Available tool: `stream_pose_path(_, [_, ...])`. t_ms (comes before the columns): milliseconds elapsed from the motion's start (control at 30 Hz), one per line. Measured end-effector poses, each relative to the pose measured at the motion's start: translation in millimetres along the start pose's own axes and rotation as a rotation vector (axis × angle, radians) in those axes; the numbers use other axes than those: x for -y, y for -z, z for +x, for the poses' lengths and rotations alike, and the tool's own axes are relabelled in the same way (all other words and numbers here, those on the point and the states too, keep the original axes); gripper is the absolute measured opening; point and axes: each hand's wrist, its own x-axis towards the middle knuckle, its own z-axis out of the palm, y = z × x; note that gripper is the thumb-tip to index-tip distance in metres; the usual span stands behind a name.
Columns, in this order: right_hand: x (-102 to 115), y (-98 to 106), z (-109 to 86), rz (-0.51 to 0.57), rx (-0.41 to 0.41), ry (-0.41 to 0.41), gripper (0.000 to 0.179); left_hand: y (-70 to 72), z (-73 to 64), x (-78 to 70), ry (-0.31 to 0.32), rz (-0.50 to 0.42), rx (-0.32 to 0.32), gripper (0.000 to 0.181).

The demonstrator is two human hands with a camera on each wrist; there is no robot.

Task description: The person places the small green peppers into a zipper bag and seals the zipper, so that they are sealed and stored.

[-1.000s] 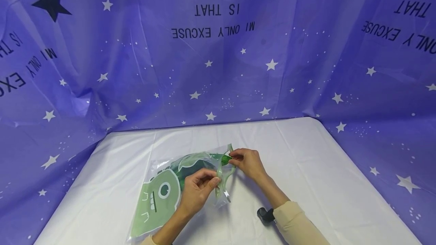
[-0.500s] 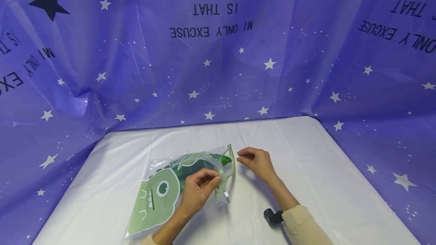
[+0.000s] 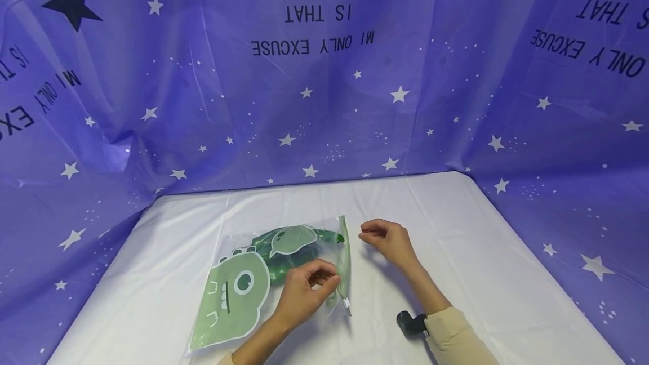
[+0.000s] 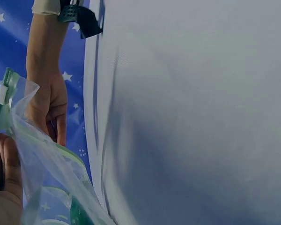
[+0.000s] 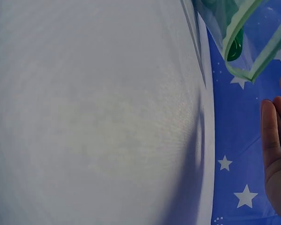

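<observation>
A clear zip bag [image 3: 215,320] printed with a green cartoon dinosaur lies on the white table. Shiny green contents [image 3: 281,268] show through its plastic. Along the right end runs a green zip edge [image 3: 346,241], with a white slider [image 3: 347,304] at its near end. My left hand [image 3: 306,292] pinches the bag close to this edge; the left wrist view has its fingertips against the plastic. To the right of the bag, my right hand [image 3: 387,241] is in the air with loosely bent fingers and holds nothing. In the right wrist view, a gap separates it from the green edge.
A white cloth [image 3: 456,252] covers the table. Behind and beside it hangs a purple-blue curtain [image 3: 324,117] with stars and lettering. A black device [image 3: 410,324] is worn at the right wrist, by the beige sleeve.
My right hand has let go of the bag's edge and moved right. My left hand has shifted slightly right and nearer the body; the gaping bag mouth now looks straighter and narrower.
</observation>
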Motion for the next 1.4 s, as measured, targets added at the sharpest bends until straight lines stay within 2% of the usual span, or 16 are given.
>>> stream_pose_path(133, [1,1,1.0,-0.004,0.010,0.002,0.022,-2.2,-0.7,2.2,-0.020,0.069,0.056,0.011])
stream_pose_path(267, [1,0,2.3,-0.020,0.037,-0.036,0.023,-4.6,-2.6,7.0,-0.040,0.116,0.124,0.011])
stream_pose_path(433, [0,-4,1.7,-0.048,0.117,-0.136,0.024,-7.4,-5.9,11.3,-0.053,0.190,0.196,0.010])
stream_pose_path(600, [0,-10,-1.3,-0.060,0.207,-0.194,0.027,-9.3,-8.3,11.4,-0.046,0.246,0.277,0.008])
stream_pose_path(700, [0,-13,-4.1,-0.039,0.250,-0.207,0.035,-9.4,-10.5,10.8,-0.036,0.319,0.368,0.007])
stream_pose_path(800, [0,-17,-6.7,-0.033,0.283,-0.209,0.044,-7.9,-13.1,9.7,-0.019,0.400,0.499,0.010])
stream_pose_path(900, [-1,-21,-7.2,-0.061,0.289,-0.211,0.050,-6.4,-15.4,9.5,-0.016,0.469,0.612,0.019])
stream_pose_path(967, [-1,-23,-6.0,-0.081,0.288,-0.210,0.054,-5.6,-16.4,10.0,-0.021,0.491,0.662,0.023])
stream_pose_path(1133, [-1,-31,1.7,-0.112,0.270,-0.201,0.053,-4.6,-17.5,11.1,-0.063,0.528,0.689,0.022])
stream_pose_path(1300, [0,-35,12.0,-0.120,0.255,-0.252,0.035,-3.5,-16.3,8.6,-0.087,0.542,0.696,0.021])
stream_pose_path(1400, [-1,-36,15.4,-0.084,0.246,-0.291,0.022,-2.4,-16.2,7.3,-0.080,0.540,0.710,0.022])
